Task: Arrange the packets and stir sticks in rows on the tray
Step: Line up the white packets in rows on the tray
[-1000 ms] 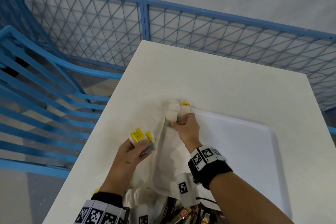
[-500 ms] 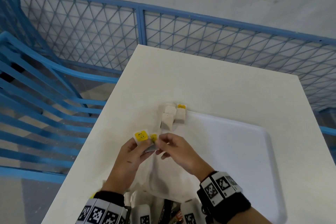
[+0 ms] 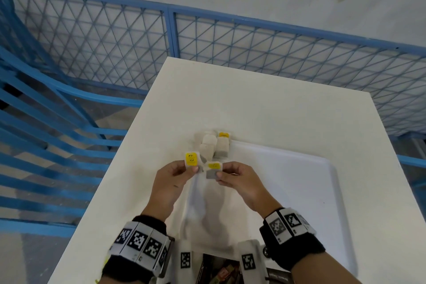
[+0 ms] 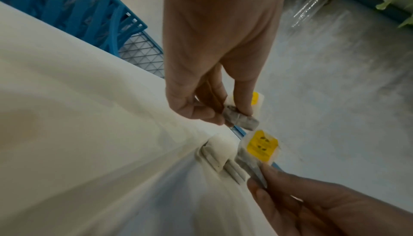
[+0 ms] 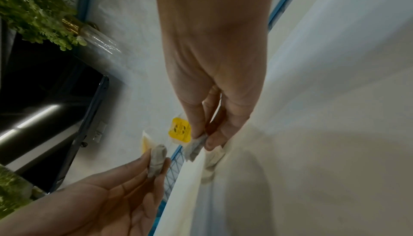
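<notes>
Two small white packets with yellow labels are held above the near left part of the white tray. My left hand pinches one packet by its lower end, and my right hand pinches the other packet right beside it. The left wrist view shows my left hand on its packet. In the right wrist view my right hand pinches its packet. Several more packets lie side by side at the tray's far left corner.
The tray lies on a white table. A blue mesh fence runs behind the table and blue slatted furniture stands at its left. Dark packets show at the bottom edge between my wrists.
My right hand came back from the packets at the tray's corner to my left hand and took one of the two packets held there. Both hands now hold one packet each.
</notes>
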The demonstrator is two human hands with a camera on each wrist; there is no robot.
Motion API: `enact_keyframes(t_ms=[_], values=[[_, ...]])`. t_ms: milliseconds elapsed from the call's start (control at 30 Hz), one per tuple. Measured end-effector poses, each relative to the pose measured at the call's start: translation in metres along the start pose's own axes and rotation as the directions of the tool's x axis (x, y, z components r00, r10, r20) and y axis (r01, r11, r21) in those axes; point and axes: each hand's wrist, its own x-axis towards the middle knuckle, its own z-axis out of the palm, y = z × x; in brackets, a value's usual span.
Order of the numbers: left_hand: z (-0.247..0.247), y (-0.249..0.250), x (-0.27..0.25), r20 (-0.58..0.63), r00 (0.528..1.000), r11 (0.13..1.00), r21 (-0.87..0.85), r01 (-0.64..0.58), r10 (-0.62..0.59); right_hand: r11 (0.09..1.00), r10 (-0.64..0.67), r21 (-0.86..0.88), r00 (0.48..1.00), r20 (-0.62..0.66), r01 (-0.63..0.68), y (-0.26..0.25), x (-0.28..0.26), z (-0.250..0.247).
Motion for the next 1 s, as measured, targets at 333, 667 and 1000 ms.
enact_keyframes(t_ms=[333,667,1000], values=[[0.008,-0.005,0.032,0.052,0.999,0.987,0.162,-0.02,0.012,0.999,0.009,-0.043,0.989,-0.145,-0.016,-0.004,0.02,-0.019],[0.001,-0.011,0.031,0.337,0.935,0.765,0.572,-0.296,0.11,0.999,-0.025,-0.034,0.985,-0.17,0.019,-0.003,0.014,-0.022],[0.0,-0.027,0.031,0.117,0.948,0.723,0.622,-0.302,0.295,0.973,-0.166,0.116,0.956,-0.244,0.198,-0.019,-0.001,-0.035]])
